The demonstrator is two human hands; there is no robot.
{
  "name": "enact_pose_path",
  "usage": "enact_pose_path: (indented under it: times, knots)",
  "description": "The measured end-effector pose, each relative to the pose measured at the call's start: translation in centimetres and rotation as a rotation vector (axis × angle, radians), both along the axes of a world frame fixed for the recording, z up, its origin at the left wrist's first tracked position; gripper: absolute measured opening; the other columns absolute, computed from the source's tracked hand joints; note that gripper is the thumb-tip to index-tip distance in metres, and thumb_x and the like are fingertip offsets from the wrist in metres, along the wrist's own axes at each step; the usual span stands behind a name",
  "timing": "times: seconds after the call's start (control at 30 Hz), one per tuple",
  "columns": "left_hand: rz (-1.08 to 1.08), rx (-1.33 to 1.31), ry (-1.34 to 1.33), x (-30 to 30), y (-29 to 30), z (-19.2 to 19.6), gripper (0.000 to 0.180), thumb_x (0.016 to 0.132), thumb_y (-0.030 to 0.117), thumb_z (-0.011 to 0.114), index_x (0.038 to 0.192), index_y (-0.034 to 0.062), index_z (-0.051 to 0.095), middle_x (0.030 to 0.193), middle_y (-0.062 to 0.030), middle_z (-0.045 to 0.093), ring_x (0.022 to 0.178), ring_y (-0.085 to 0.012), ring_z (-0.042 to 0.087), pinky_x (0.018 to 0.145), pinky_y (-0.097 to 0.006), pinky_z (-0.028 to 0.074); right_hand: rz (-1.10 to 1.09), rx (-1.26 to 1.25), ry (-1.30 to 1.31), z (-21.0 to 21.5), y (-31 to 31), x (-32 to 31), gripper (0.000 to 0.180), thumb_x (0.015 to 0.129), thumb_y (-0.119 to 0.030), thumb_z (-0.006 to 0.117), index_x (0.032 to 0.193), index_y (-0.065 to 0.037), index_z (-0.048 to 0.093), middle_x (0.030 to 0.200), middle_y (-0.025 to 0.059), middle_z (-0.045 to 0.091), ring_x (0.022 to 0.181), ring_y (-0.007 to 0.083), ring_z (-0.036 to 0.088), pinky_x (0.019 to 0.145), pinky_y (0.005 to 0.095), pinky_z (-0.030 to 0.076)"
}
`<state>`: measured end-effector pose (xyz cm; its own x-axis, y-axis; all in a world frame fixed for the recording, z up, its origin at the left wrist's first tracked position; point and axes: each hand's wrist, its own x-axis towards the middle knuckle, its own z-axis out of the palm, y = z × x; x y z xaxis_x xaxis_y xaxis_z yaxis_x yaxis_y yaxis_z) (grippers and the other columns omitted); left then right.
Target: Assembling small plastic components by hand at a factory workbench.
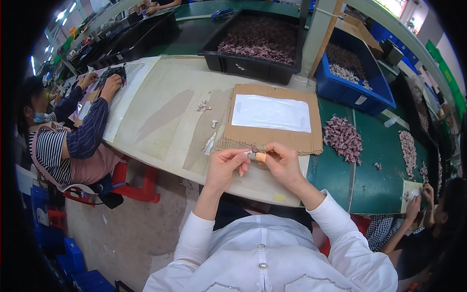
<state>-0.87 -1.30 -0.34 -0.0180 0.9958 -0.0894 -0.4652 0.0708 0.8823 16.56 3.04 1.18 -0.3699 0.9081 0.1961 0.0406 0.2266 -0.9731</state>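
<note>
My left hand (226,166) and my right hand (284,164) meet above the near edge of the table. Between their fingertips is a small brownish-purple part (253,149) with a whitish end, pinched from both sides. Its exact kind is too small to make out. A pale orange finger cover (261,157) sits on a digit of my right hand. Just beyond lies a cardboard sheet (272,138) with a white sheet in a clear sleeve (271,113) on it. To the left are a crumpled whitish scrap (209,144) and a few small pale parts (204,105).
A heap of purplish parts (343,139) lies on the green surface at right. A black bin (253,68) and a blue bin (357,90) of similar parts stand behind. A co-worker (73,131) sits at left, another (423,233) at right. A grey post (318,39) rises between the bins.
</note>
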Motion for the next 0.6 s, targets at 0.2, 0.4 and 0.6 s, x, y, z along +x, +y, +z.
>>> enact_pose_path:
  times: [0.2, 0.4, 0.6]
  knots:
    - [-0.046, -0.003, -0.043, -0.5, -0.2, 0.0, 0.009, 0.086, 0.003, 0.060, 0.091, -0.0028, 0.065, 0.073, -0.0089, 0.064, 0.058, -0.0112, 0.058, 0.050, -0.021, 0.045, 0.112, -0.131, 0.081, -0.2, -0.3, 0.4, 0.004, 0.080, 0.002, 0.064, 0.080, 0.003, 0.060, 0.077, 0.0053, 0.063, 0.068, 0.0097, 0.061, 0.060, 0.0216, 0.050]
    - [-0.087, 0.032, -0.024, -0.6, -0.1, -0.2, 0.007, 0.086, 0.004, 0.060, 0.087, -0.0018, 0.064, 0.072, -0.0088, 0.064, 0.056, -0.0107, 0.057, 0.049, -0.021, 0.045, 0.117, -0.135, 0.117, -0.8, 0.0, 0.4, 0.003, 0.079, 0.006, 0.063, 0.078, 0.005, 0.060, 0.083, 0.0090, 0.064, 0.071, 0.0112, 0.061, 0.061, 0.0230, 0.052]
    - [-0.111, 0.049, -0.036, -0.9, -0.3, -0.2, 0.007, 0.086, 0.005, 0.061, 0.087, -0.0014, 0.064, 0.072, -0.0086, 0.064, 0.056, -0.0102, 0.057, 0.047, -0.021, 0.044, 0.116, 0.035, 0.077, -0.9, -0.3, 0.2, 0.002, 0.078, 0.007, 0.062, 0.080, 0.006, 0.061, 0.083, 0.0112, 0.064, 0.070, 0.0126, 0.062, 0.061, 0.0222, 0.051]
